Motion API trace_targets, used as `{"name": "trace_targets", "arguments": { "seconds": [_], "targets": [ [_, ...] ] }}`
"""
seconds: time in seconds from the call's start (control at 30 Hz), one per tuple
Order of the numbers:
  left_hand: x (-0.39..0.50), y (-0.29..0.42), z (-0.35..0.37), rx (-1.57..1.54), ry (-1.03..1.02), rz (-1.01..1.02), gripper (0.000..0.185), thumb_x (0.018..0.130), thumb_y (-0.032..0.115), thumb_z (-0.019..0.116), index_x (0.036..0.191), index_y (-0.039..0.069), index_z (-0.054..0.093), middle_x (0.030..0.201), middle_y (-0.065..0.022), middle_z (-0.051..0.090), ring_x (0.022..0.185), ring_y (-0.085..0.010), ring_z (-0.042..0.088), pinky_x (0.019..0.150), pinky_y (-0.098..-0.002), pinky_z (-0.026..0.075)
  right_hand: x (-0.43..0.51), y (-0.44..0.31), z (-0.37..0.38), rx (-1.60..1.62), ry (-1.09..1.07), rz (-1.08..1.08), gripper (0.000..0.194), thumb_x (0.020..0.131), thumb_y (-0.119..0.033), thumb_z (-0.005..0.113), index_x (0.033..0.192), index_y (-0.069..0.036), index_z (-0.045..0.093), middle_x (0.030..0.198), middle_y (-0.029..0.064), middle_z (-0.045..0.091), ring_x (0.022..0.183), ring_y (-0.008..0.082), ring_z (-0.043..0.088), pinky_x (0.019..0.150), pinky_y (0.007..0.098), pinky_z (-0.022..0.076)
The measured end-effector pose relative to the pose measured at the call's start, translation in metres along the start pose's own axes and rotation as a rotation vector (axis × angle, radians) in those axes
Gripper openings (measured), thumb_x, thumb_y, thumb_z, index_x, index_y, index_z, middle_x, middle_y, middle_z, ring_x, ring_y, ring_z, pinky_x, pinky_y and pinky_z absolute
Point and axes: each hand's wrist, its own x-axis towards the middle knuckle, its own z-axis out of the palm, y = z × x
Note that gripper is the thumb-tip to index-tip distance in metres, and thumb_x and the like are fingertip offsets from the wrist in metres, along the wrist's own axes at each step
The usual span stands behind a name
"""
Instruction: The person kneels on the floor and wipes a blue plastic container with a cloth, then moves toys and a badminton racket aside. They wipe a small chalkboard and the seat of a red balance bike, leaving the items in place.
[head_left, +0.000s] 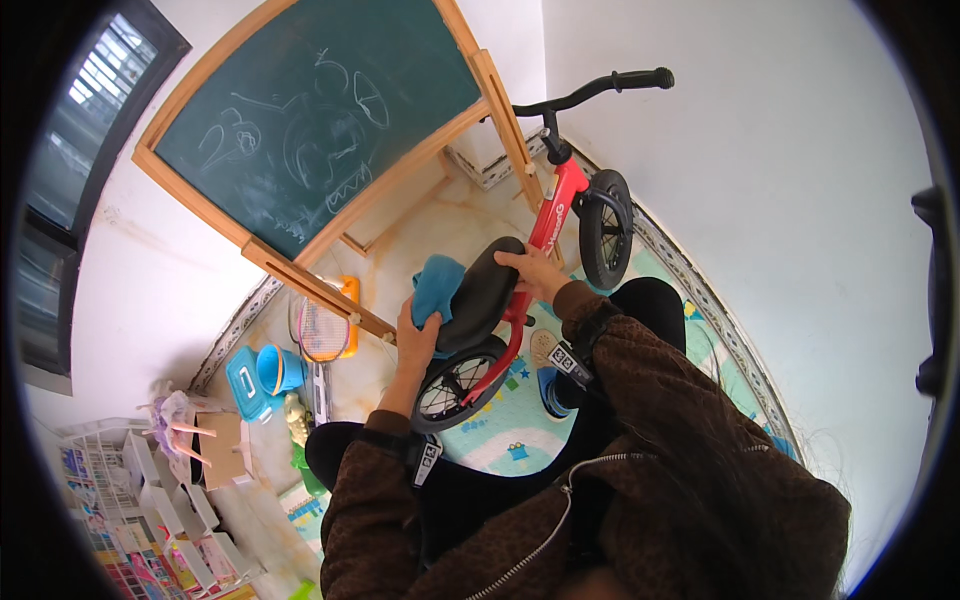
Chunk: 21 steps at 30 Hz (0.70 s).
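A red child's balance bike (559, 206) stands upright before me, its black handlebar (600, 94) pointing away toward the wall. My left hand (420, 337) grips a bunched blue cloth (437, 285) against the rear left side of the black saddle (484, 296). At the saddle's front end, my right hand (534, 271) takes hold of the nose, thumb on top and the other fingers partly hidden beneath. Below the saddle is the spoked rear wheel (461, 382); the front wheel (606, 229) rests close to the right wall.
A wooden-framed chalkboard easel (322, 112) rises just beyond the bike. On the left floor are a badminton racket (324, 330), a blue bucket (279, 370), a lidded blue box (251, 382) and a doll (176, 427). A white rack (142, 510) stands lower left. A patterned mat (517, 442) lies underfoot.
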Motion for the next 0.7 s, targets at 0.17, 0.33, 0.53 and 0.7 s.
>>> {"name": "trace_targets", "arguments": {
  "seconds": [0.17,0.33,0.53,0.7],
  "targets": [
    [-0.005,-0.008,0.002,0.097,0.053,0.063,0.056,0.081,0.024,0.07,0.129,0.001,0.051,0.119,-0.022,0.055,0.111,-0.0342,0.055,0.096,-0.0403,0.044,-0.004,-0.004,-0.005,-0.058,-0.054,0.029,0.048,0.086,-0.021,0.073,0.124,-0.005,0.049,0.117,0.011,0.062,0.1,0.0262,0.065,0.089,0.0453,0.0522],
    [-0.003,-0.005,0.001,0.141,0.076,0.152,0.038,0.081,0.023,0.07,0.114,0.005,0.061,0.109,-0.0197,0.055,0.102,-0.0351,0.056,0.089,-0.0394,0.046,-0.004,-0.05,-0.015,-0.853,-0.113,0.118,0.034,0.085,-0.032,0.069,0.101,-0.003,0.062,0.094,0.0119,0.066,0.084,0.0268,0.068,0.074,0.0444,0.0559],
    [0.004,-0.003,0.0,0.138,0.089,0.152,0.024,0.082,0.02,0.069,0.103,0.009,0.064,0.103,-0.0185,0.054,0.095,-0.0348,0.057,0.084,-0.0379,0.046,-0.012,-0.229,0.0,-1.538,0.368,-1.36,0.018,0.088,-0.026,0.058,0.093,-0.01,0.064,0.078,0.0132,0.066,0.075,0.0336,0.065,0.065,0.0466,0.0509],
    [0.007,-0.002,-0.001,0.156,0.087,0.14,0.022,0.083,0.02,0.068,0.102,0.009,0.064,0.102,-0.0183,0.054,0.092,-0.034,0.057,0.081,-0.038,0.047,0.018,-0.31,-0.008,-2.043,0.76,-1.102,0.035,0.084,-0.042,0.062,0.085,-0.008,0.068,0.081,0.0099,0.067,0.075,0.0307,0.064,0.071,0.0465,0.0479]
  ]
}}
